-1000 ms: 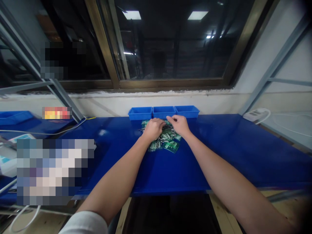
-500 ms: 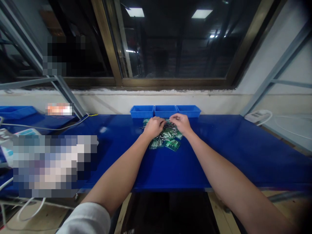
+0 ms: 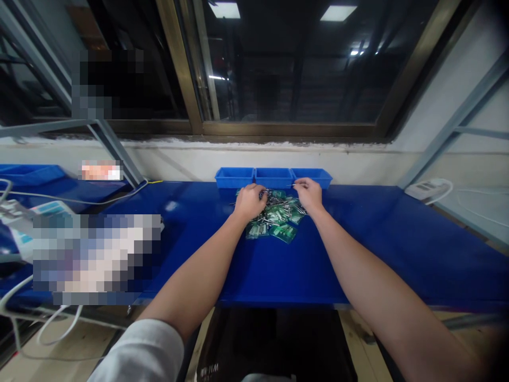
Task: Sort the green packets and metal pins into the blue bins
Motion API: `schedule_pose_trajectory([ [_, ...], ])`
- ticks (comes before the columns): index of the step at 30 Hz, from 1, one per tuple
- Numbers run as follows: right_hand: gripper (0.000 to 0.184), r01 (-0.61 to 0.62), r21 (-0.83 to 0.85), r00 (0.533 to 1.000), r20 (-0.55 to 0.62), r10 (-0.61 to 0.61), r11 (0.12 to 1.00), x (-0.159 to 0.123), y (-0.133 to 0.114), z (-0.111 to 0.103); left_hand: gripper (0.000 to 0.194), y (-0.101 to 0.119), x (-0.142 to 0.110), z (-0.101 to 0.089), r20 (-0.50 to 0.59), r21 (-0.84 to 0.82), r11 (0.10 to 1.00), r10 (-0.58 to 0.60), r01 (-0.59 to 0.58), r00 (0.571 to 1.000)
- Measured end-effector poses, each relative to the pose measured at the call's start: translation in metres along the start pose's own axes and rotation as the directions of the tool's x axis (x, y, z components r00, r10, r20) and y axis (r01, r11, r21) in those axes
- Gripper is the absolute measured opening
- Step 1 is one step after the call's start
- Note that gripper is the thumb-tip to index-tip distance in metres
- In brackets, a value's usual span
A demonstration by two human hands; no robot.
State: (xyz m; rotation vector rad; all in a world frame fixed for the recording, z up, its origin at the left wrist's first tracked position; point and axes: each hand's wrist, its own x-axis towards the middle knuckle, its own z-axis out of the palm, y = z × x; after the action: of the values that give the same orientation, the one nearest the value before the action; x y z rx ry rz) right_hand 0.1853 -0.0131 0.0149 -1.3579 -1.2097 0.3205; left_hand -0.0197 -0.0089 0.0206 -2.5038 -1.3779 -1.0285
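A thin silvery rod (image 3: 291,185) is pinched, presumably for fine control, by the right hand (image 3: 310,194) near the blue tabletop's (image 3: 262,270) back edge; beside heaped glossy green packets (image 3: 283,232), the left hand's (image 3: 249,202) grip cannot be told.

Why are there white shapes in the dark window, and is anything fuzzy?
Head view: the white shapes look like lamps reflected in the dark window; head view: blocky squares hide a patch at left; head view: the small metal pieces look soft and hard to tell apart.
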Motion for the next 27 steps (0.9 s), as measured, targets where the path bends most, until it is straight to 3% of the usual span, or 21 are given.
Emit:
schedule_pose_trajectory([
  [15,0.027,-0.083,-0.083,0.989,-0.132,0.072,0.993,0.026,0.027,-0.013,0.022,-0.007,-0.001,0.003,0.014,0.048,0.996,-0.073,0.072,0.997],
  [17,0.036,-0.063,-0.042,0.992,-0.115,0.058,0.997,0.031,0.033,-0.014,0.022,-0.009,-0.001,0.004,0.015,0.044,0.997,-0.07,0.069,0.997],
  [21,0.072,-0.021,0.016,0.999,0.026,0.02,1.0,0.038,0.039,-0.016,0.022,-0.008,0.0,0.001,0.011,0.027,0.995,-0.098,0.098,0.995],
  [24,0.081,-0.024,-0.127,1.0,-0.006,0.023,0.992,0.033,0.041,-0.019,0.026,0.003,0.001,-0.021,-0.021,0.014,0.991,-0.13,0.131,0.991],
  [27,0.075,0.013,-0.216,0.999,-0.043,-0.023,0.976,0.022,0.04,-0.022,0.035,0.016,-0.005,-0.069,0.004,0.026,0.982,-0.189,0.189,0.982],
])
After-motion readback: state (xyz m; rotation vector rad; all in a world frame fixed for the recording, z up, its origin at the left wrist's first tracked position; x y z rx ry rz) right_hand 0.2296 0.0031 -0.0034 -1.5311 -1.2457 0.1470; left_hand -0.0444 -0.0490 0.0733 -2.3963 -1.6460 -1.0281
